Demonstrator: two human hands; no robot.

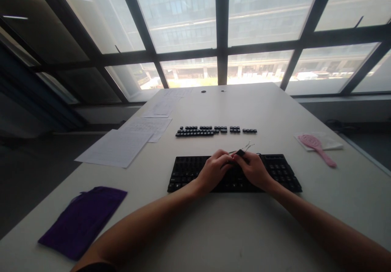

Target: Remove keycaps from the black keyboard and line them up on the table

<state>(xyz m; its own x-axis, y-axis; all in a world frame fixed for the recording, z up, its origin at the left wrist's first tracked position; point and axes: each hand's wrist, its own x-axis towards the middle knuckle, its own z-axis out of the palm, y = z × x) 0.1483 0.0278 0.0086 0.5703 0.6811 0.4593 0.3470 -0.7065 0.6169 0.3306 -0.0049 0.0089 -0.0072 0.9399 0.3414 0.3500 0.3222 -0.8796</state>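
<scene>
Both my hands meet above the black keyboard (189, 168), over its right-middle part. My right hand (253, 168) is closed, its thumb and fingers pinching a keycap puller (249, 145) whose thin bent wires point up and away. A small black block (240, 153) shows at the base of the wires; whether it is a keycap or the handle I cannot tell. My left hand (214, 168) is closed too, its fingertips pressed together beside the right ones. What they hold is mostly hidden. Beyond the keyboard, several loose black keycaps (195, 132) stand in rows on the white table.
Paper sheets (119, 145) lie along the table's left side. A purple pouch (82, 221) is at the near left. To the right, a pink hairbrush (319, 148) rests partly on a white packet (331, 142). Windows (183, 15) stand behind the table (244, 105).
</scene>
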